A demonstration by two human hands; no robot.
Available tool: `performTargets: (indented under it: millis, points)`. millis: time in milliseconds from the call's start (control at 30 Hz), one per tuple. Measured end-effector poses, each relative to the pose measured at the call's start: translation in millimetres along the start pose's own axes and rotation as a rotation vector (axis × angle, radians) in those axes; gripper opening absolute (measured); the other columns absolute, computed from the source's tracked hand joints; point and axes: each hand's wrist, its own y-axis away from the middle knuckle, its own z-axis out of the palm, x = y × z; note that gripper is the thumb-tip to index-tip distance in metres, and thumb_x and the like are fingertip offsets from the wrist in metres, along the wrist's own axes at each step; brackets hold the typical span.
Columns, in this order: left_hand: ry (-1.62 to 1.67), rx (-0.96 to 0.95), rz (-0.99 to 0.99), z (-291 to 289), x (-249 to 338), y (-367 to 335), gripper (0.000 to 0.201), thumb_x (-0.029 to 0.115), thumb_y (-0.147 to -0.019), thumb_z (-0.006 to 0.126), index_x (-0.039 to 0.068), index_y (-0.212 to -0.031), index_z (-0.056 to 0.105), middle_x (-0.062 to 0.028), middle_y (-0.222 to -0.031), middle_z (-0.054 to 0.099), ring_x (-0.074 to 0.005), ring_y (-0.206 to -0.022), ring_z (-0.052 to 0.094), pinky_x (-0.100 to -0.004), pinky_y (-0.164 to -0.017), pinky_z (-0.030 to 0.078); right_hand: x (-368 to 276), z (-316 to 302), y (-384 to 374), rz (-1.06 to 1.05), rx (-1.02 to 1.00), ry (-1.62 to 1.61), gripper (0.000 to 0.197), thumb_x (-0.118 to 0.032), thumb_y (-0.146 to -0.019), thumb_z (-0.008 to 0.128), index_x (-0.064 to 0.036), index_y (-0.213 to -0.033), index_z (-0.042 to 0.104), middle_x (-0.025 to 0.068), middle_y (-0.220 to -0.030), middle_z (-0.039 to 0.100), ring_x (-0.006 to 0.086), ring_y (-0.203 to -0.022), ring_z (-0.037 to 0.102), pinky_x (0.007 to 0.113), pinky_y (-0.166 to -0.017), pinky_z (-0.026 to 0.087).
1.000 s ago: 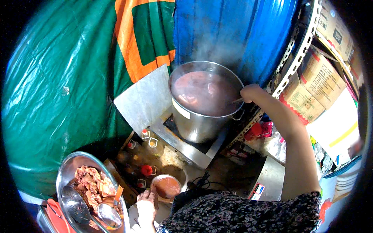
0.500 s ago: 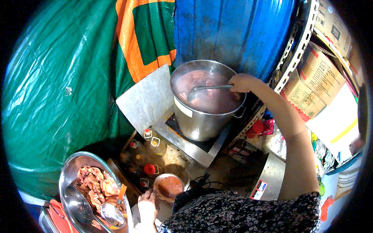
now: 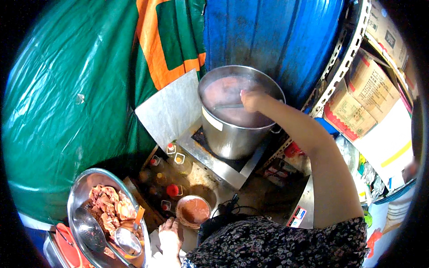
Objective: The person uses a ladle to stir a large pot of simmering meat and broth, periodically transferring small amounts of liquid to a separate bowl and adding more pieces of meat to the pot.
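Labels: below and to the left of your right hand (image 3: 254,102), the pot (image 3: 225,139) carries a pale rectangular label (image 3: 212,119); its writing is too small to read. Farther to the right of that hand, the cartons (image 3: 373,89) bear dark print and red borders. Below it and to the right, a red, white and blue sticker (image 3: 297,217) is fixed to a metal box (image 3: 307,196).

Your right hand is closed on the handle of a ladle (image 3: 229,106), inside the circle of the pot's rim; the ladle's lower end is obscured by the cloudy, reddish liquid (image 3: 230,85). Your left hand (image 3: 170,236) is at the near left edge of a small round bowl (image 3: 187,224) holding reddish-brown contents; you show loosely bent fingers there, and whether they grip the rim cannot be told.

Edges: the pot rim passes beneath your right forearm. Beyond that hand is a blue ribbed sheet (image 3: 272,40); to its right runs a slotted metal upright (image 3: 346,62). The stove's (image 3: 210,163) straight front edge lies between your two hands, with capped bottles (image 3: 181,164) between it and the bowl.

Materials: left of your left hand, a shiny metal basin (image 3: 85,190) contains reddish-brown, folded pieces (image 3: 107,205), a perforated skimmer (image 3: 89,230) and a round-headed utensil (image 3: 127,241). Beyond the basin hangs a creased, glossy green sheet (image 3: 67,111). A flat grey panel (image 3: 165,111) leans left of the pot.
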Motion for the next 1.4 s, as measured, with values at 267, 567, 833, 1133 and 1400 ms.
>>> performTargets:
  millis: [267,567,833,1133,1400]
  points:
    - [-0.018,0.007,0.077,-7,24,-3,0.027,0.010,-0.075,0.059,0.005,-0.100,0.065,-0.0143,-0.097,0.063,-0.0314,-0.084,0.060,-0.0397,-0.077,0.045,-6,31,26,0.079,0.146,-0.244,0.027,-0.014,-0.082,0.050,-0.0041,-0.098,0.069,0.0189,-0.112,0.062,0.0319,-0.102,0.062,0.042,-0.092,0.045]
    - [-0.017,0.006,0.148,-5,28,2,0.023,0.012,-0.076,0.058,0.004,-0.097,0.064,-0.0155,-0.097,0.063,-0.0320,-0.085,0.061,-0.0411,-0.078,0.046,76,112,91,0.145,0.393,-0.629,0.031,-0.032,-0.082,0.057,-0.0100,-0.102,0.063,0.0173,-0.100,0.063,0.0346,-0.094,0.060,0.044,-0.082,0.047]
    - [-0.046,-0.045,0.181,0,40,0,0.026,0.012,-0.077,0.058,0.004,-0.101,0.064,-0.0141,-0.103,0.063,-0.0310,-0.087,0.061,-0.0410,-0.080,0.045,116,112,119,0.433,0.340,-0.425,0.027,-0.025,-0.081,0.053,-0.0074,-0.098,0.063,0.0170,-0.096,0.065,0.0355,-0.091,0.062,0.046,-0.079,0.050]
    - [-0.067,-0.025,0.117,-4,35,4,0.028,0.012,-0.076,0.060,0.005,-0.102,0.064,-0.0142,-0.102,0.063,-0.0303,-0.087,0.061,-0.0408,-0.080,0.045,65,135,135,0.259,0.385,-0.259,0.024,-0.016,-0.083,0.048,-0.0052,-0.100,0.061,0.0177,-0.084,0.066,0.0352,-0.081,0.065,0.047,-0.068,0.053]
    - [-0.066,-0.044,0.082,-7,44,-1,0.024,0.011,-0.074,0.060,0.004,-0.096,0.064,-0.0150,-0.101,0.063,-0.0305,-0.086,0.061,-0.0414,-0.079,0.046,36,176,152,0.416,-0.026,-1.385,0.029,-0.018,-0.083,0.061,-0.0013,-0.106,0.056,0.0102,-0.060,0.054,0.0182,-0.047,0.056,0.033,-0.041,0.047]
